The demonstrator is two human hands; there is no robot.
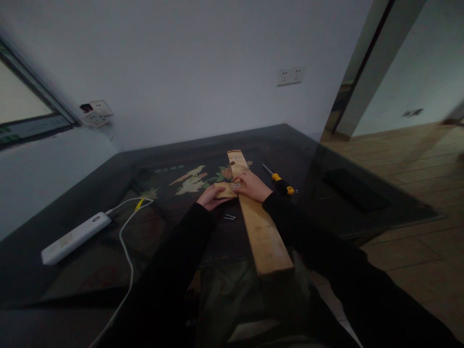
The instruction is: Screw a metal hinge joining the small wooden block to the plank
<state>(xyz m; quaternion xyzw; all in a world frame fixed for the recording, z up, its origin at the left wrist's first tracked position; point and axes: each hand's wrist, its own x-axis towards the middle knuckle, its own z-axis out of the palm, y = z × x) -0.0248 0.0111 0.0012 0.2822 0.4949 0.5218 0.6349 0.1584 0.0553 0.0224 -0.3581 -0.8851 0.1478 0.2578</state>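
Note:
A long wooden plank (264,232) lies on the dark glass-topped table (108,183), running away from me, its near end past the table's front edge. My left hand (211,197) is closed on a small wooden block (224,189) set against the plank's left side. My right hand (253,186) rests on the plank, fingers pressed on a small metal bracket (236,185) where block and plank meet. Both sleeves are black.
A yellow-and-black screwdriver (280,180) lies right of the plank. Two small screws (229,217) lie near my left wrist. A white power bank (74,237) with a white cable (125,251) sits at the left. A dark flat object (353,188) lies at the right.

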